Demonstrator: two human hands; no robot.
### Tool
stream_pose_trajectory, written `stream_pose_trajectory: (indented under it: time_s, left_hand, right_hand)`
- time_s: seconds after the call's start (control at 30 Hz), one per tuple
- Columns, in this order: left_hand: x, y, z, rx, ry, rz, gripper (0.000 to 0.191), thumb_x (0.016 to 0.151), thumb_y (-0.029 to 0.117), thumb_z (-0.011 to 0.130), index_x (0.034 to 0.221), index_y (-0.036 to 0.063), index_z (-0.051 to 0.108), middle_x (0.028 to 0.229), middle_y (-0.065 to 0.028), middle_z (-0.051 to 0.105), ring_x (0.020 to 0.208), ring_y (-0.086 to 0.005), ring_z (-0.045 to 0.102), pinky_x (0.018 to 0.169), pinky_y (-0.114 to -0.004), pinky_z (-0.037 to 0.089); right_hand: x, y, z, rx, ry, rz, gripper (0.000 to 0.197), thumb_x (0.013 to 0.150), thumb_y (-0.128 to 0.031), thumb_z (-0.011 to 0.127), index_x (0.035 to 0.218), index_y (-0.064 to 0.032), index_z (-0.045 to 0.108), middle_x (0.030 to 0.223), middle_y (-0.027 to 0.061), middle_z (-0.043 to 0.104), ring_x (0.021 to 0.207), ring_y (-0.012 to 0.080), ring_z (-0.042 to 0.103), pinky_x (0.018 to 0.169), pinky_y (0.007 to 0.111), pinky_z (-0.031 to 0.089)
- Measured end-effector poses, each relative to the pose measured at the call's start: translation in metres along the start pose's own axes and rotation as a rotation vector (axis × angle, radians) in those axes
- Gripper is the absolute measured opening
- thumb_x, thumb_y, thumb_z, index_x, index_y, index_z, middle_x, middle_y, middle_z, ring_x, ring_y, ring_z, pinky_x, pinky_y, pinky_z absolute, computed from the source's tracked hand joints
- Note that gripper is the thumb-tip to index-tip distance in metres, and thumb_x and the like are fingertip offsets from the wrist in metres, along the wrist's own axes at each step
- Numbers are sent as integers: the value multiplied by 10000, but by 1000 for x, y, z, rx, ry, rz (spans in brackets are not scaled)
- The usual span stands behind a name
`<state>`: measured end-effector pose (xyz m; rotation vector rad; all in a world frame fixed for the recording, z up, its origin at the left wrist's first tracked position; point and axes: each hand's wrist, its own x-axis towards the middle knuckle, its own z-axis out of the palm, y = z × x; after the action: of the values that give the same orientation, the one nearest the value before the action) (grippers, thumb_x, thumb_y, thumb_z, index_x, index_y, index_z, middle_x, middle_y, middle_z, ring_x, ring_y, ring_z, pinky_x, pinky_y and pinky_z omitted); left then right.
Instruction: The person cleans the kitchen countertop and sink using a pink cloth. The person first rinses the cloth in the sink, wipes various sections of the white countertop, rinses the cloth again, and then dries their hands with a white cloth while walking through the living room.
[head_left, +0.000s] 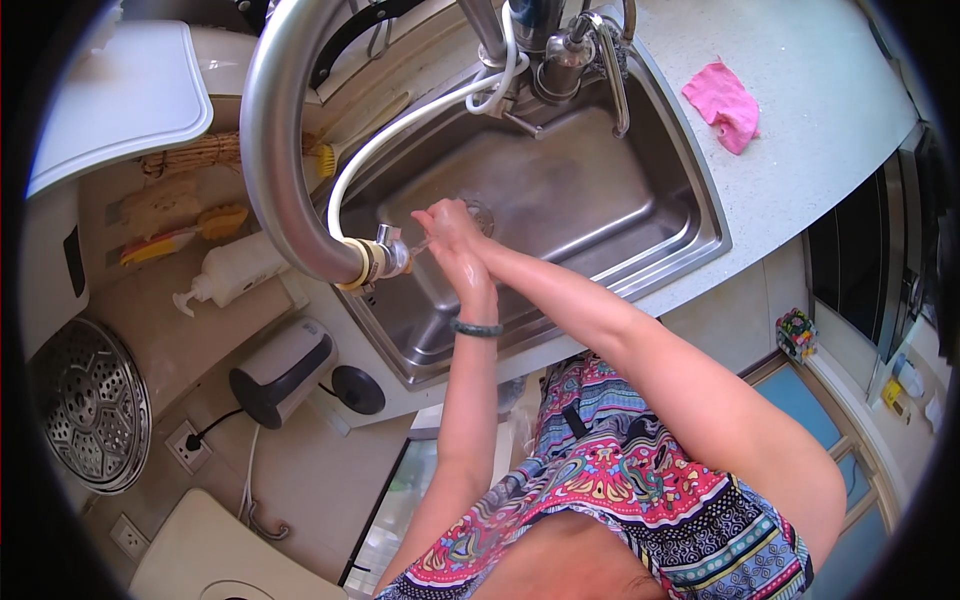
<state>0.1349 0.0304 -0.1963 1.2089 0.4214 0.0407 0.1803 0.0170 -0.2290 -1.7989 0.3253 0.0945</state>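
Note:
Both hands meet over the stainless steel sink (577, 180), in front of the drain strainer (478, 217). My right hand (451, 222) lies against my left hand (463, 271), which looks wet and has a dark green bangle (477, 328) below its wrist. The fingers overlap, so part of each hand is hidden. Just left of them ends the thick curved faucet spout (262, 150), with a small metal valve (388, 251) at its tip. A thin stream of water seems to run from there onto the hands. No object shows in either hand.
A white hose (375, 150) loops beside the spout. A smaller chrome faucet (611, 71) stands at the sink's back corner. On the right counter lies a pink cloth (724, 105). To the left are a white pump bottle (240, 271), an electric kettle (285, 373) and a perforated steamer plate (90, 405).

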Motion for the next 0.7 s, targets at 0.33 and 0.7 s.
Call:
stream_pose_trajectory:
  time_s: [0.33,0.7]
  left_hand:
    - [25,29,-12,-85,-253,-592,245,857,238,628,1002,55,554,896,-113,600,791,-220,597,715,-360,521]
    - [78,-22,-59,-624,-546,-706,287,913,337,544,760,97,512,685,-55,579,653,-190,575,651,-312,486]
  right_hand:
    - [-27,-10,0,1358,21,415,269,903,-147,506,1100,27,564,1011,130,619,922,143,559,757,271,455]
    - [-34,46,-6,443,-105,-205,291,914,-146,429,1118,19,555,1066,159,615,1052,251,560,921,308,434]
